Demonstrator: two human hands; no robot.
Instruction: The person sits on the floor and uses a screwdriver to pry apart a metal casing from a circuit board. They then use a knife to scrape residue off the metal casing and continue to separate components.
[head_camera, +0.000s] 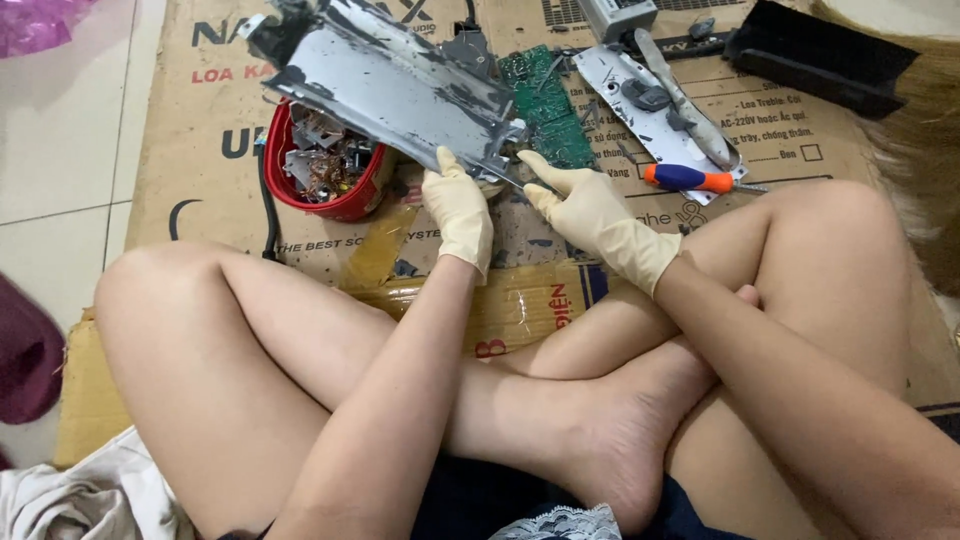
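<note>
while i sit cross-legged on the flattened cardboard (200, 170) covering the floor, both my gloved hands are up on the big grey metal panel (390, 85). my left hand (460, 210) has its grip clamped on the panel's near corner, thumb on top and fingers wrapped under the edge. my right hand (590, 215) comes in from the other side; its fingers look pinched together on something thin at that same corner, but i cannot tell what it is or whether the grip is fully closed on it.

the panel's long axis runs diagonally, from the near corner at my hands up and away to my left, so nearly all of it lies beyond and left of both grips. the left hand sits directly under the panel's end and is the nearer one; the right only touches the tip.

just under the panel's middle, left of my left hand, stands a red bowl (335, 195) full of small metal scraps. beyond my right hand lies a green circuit board (548, 110), and to its right a smaller metal plate (650, 110) with a screwdriver (690, 179), orange and blue in the handle, resting at its near end. a black part (820, 55) lies further off.
</note>
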